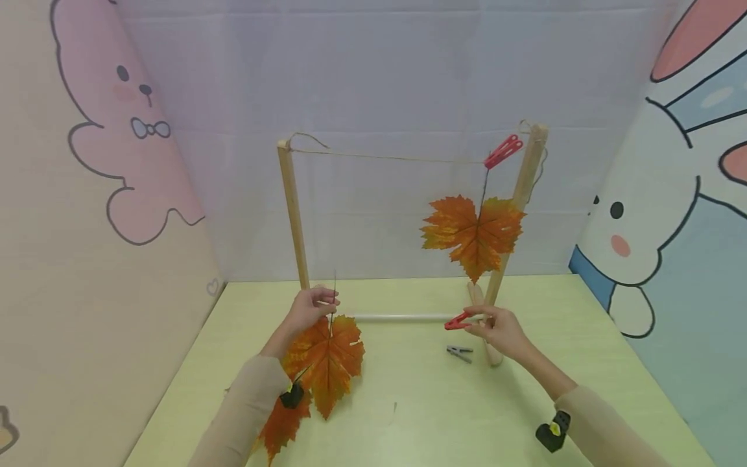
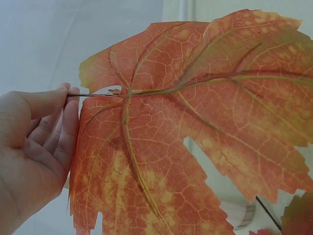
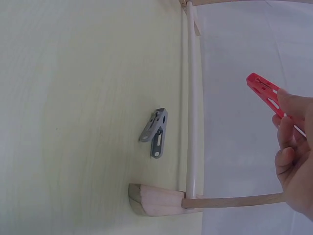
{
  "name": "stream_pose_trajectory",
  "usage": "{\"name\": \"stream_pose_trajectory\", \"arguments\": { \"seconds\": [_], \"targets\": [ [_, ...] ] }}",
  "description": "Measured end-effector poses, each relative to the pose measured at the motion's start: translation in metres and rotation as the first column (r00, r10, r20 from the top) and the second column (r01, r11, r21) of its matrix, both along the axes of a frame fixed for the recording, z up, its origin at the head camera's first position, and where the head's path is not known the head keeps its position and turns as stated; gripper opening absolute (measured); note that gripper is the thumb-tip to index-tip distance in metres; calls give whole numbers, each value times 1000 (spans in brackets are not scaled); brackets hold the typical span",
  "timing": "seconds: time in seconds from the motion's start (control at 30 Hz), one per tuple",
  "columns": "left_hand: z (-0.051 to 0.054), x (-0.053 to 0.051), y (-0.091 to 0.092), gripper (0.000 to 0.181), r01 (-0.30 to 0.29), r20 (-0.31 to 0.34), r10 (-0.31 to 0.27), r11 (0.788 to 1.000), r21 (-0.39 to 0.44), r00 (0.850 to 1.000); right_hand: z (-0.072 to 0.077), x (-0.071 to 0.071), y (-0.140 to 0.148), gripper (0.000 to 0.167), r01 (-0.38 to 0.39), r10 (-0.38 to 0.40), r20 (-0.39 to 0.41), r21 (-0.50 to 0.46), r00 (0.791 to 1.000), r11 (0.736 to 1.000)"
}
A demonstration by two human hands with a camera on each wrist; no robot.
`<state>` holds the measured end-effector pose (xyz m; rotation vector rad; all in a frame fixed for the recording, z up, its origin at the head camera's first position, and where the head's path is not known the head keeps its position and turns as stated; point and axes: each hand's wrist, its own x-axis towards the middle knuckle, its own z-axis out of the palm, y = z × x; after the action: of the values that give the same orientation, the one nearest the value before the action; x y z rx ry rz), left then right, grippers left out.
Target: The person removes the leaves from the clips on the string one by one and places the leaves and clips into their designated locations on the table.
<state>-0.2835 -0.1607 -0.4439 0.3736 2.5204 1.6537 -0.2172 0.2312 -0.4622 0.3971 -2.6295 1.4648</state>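
My left hand pinches the thin stem of an orange maple leaf between thumb and fingers; the leaf hangs below it. Its veined surface fills much of the left wrist view. In my right hand is a red clothespin, pinched by its handle end and pointing away from the fingers. Another red clothespin sits at the right of a string, with a second orange leaf hanging from it by the stem. On the table under my right hand lies a grey clothespin.
Two wooden posts, a left post and a right post, carry the string. A white rod runs low between them, near a wooden foot. Another leaf lies partly behind my left sleeve on the pale table.
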Motion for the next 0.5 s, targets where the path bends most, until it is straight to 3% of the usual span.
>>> {"name": "stream_pose_trajectory", "arguments": {
  "seconds": [0.27, 0.5],
  "targets": [
    [-10, 12, 0, 25, 41, 64, -43, 999, 31, 997, -11, 3, -3, 31, 12, -13, 16, 33, 1000, 999],
    [-27, 17, 2, 26, 75, 122, -77, 997, 21, 989, -17, 6, -5, 30, 13, -14, 16, 43, 1000, 999]
  ]
}}
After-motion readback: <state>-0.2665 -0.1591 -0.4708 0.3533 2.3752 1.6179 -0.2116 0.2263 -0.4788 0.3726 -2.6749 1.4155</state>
